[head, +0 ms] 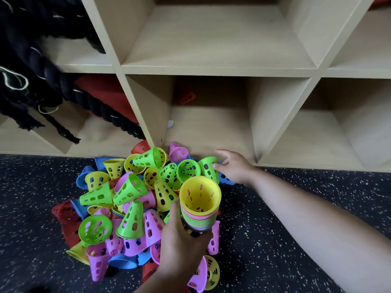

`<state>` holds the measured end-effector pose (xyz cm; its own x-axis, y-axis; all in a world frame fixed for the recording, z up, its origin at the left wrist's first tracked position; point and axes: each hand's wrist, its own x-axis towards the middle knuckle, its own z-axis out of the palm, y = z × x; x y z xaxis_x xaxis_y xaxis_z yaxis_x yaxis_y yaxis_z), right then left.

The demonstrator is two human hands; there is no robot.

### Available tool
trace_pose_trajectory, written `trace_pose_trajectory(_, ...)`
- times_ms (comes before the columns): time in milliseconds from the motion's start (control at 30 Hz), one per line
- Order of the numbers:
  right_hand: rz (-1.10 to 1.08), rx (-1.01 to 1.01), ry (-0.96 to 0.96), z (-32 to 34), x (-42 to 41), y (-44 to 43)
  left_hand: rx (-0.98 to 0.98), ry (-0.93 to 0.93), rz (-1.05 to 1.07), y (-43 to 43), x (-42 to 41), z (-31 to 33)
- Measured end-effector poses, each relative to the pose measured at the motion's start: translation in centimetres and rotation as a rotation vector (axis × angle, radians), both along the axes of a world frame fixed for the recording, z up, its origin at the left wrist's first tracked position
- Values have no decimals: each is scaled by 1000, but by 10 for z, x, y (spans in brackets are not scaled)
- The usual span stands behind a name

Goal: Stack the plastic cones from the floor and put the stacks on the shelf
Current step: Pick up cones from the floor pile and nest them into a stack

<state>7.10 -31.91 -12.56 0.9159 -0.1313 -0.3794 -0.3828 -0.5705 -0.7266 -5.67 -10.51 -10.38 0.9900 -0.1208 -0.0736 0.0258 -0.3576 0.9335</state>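
Yellow plastic lines the top of a stack (200, 210) of nested cones, which is held open end up, with striped rims of several colours showing below the yellow one. The stack is gripped round its lower part by the left hand (182, 246), fingers and thumb curled about it, just above the near side of the pile.

The pile of cones (127, 199) is spread on the dark speckled floor (275, 250) against the foot of the shelf (211, 70); green, yellow, pink, blue and red cones with slotted walls are heaped there, some upright, some tipped on their sides.

The right hand (234, 166) is stretched out to the far edge of the pile, well apart from the left. Its fingers are spread and fairly straight, and its thumb is laid against a green cone (208, 168) lying on its side by the shelf base; nothing is clasped in it.

A single red cone (187, 98) is seen at the back of the lower middle compartment. Thick black rope (31, 70) is piled in the compartments at the left.
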Motion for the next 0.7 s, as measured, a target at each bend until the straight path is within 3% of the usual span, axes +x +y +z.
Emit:
trace_pose_trajectory(133, -50, -15, -65, -14, -7, -2, 16, 22, 16, 7, -1, -5)
trace_pose_trajectory(267, -194, 128, -93, -7, -33, -2, 30, 39, 28, 8, -1, -7)
trace_pose_trajectory(467, -353, 255, -388, 76, -106, -1, -4, 59, 33, 4, 0, -9)
trace_pose_trajectory(600, -254, 282, -546, 128, -147, 15, 8, 32, 41, -2, -2, -13)
trace_pose_trajectory(700, -88, 161, -585, 130, -157, 32, -1, 10, 40, -7, -4, -14)
